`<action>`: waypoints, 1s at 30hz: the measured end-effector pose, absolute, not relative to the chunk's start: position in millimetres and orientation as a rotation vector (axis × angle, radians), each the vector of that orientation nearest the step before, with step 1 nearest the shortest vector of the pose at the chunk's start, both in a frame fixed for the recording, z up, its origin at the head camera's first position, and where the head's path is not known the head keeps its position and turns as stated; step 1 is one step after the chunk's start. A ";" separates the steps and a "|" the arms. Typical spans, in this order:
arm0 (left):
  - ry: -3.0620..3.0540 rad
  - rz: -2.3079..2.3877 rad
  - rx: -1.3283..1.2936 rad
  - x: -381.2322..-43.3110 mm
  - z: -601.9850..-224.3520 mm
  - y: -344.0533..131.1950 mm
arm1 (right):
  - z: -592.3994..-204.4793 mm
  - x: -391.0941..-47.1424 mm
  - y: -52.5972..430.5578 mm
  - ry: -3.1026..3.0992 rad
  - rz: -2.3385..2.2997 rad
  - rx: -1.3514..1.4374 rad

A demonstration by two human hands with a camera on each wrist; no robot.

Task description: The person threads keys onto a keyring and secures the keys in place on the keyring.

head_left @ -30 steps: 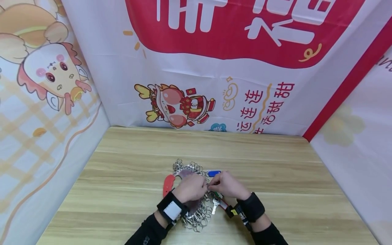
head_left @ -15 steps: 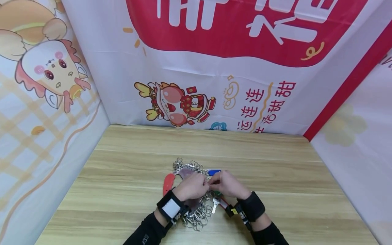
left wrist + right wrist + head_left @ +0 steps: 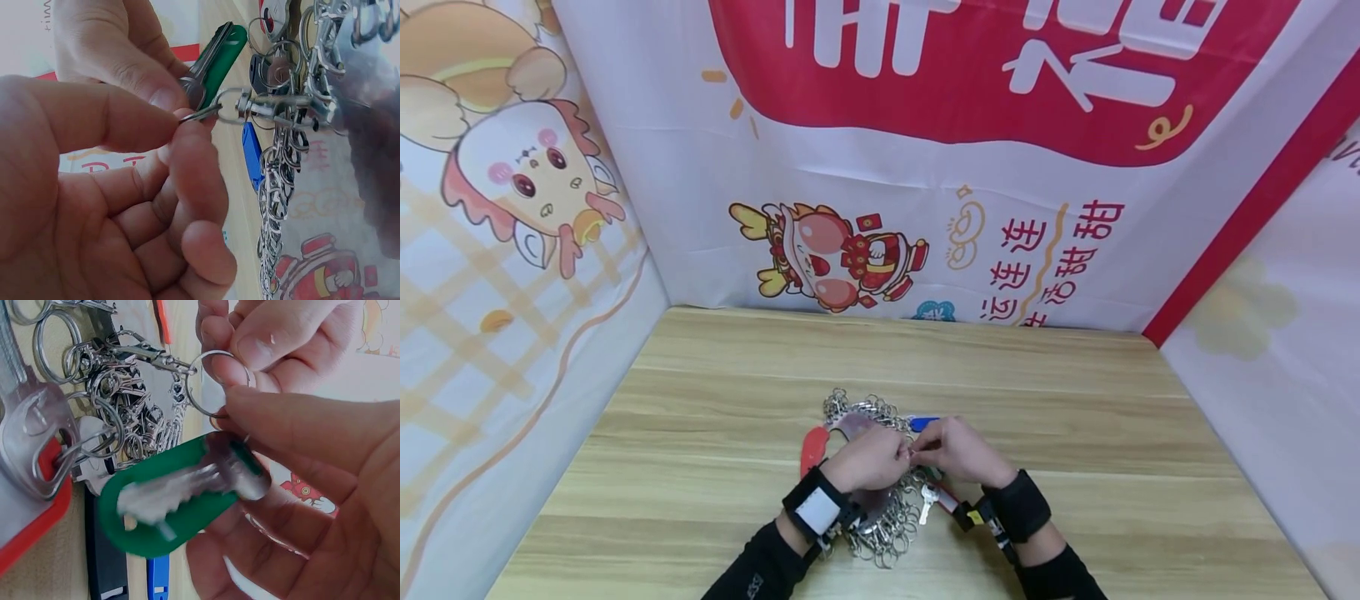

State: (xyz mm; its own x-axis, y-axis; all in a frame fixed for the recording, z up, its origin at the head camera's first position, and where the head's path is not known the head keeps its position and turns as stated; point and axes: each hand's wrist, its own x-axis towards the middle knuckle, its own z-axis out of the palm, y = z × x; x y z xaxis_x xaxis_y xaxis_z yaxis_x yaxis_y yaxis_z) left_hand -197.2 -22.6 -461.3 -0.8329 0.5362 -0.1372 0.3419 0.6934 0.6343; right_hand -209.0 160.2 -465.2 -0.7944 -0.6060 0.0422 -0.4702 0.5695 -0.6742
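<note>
My left hand (image 3: 868, 458) pinches a thin split ring (image 3: 192, 394) between thumb and forefinger. The ring is linked to a metal swivel clasp (image 3: 250, 107) on a big bunch of similar clasps and rings (image 3: 883, 533). Close beside it, my right hand (image 3: 958, 454) has its thumb and fingertips at the same split ring. A key (image 3: 165, 497) with a green key tag (image 3: 147, 544) hangs against the right hand's fingers. Whether the key's own loop is threaded onto the ring is hidden by the fingertips.
The bunch lies on a wooden table (image 3: 737, 375) around a shiny plate with a red curved part (image 3: 812, 450). A blue key tag (image 3: 923, 424) and a silver key (image 3: 927, 502) lie at its right side. A printed cloth (image 3: 850, 158) stands behind.
Both hands stay at nearly the same place over the bunch, with only slight finger shifts. The other keys and tags have not visibly moved.
</note>
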 end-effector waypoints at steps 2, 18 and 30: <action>2.598 0.894 0.693 -196.8 -461.0 -22.5 | -465.3 -209.1 160.0 2.610 -1.039 -0.905; 2.532 0.939 0.799 -198.2 -458.2 -29.8 | -467.5 -209.9 162.0 2.536 -1.086 -0.978; 2.509 0.907 0.872 -202.8 -461.5 -32.3 | -467.6 -210.2 162.1 2.535 -1.068 -0.983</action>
